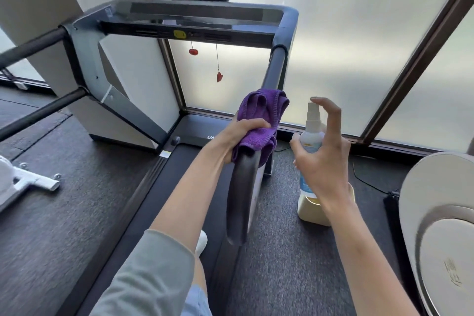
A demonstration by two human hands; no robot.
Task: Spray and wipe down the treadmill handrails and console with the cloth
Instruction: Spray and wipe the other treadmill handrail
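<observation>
— Cloth (259, 120), purple and soft, is at the frame's centre, bunched over the right handrail (239, 202); the left hand (243, 136) grips both. It should be light and fold easily.

— And the spray bottle (311, 136)?

— Right of centre. The right hand (324, 159) holds its body, forefinger above the nozzle. I judge it light, smooth plastic, best held at the middle. The console (195, 23) is in the upper part.

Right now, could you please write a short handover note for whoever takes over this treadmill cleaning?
Left hand grips the bunched purple microfibre cloth against the black right handrail.
Right hand holds the white spray bottle upright beside that rail, index finger raised over the nozzle.
Done: cannot tell how much has been wiped.
Left: likely the rest of this rail, the black left handrail and the dark grey console.
</observation>
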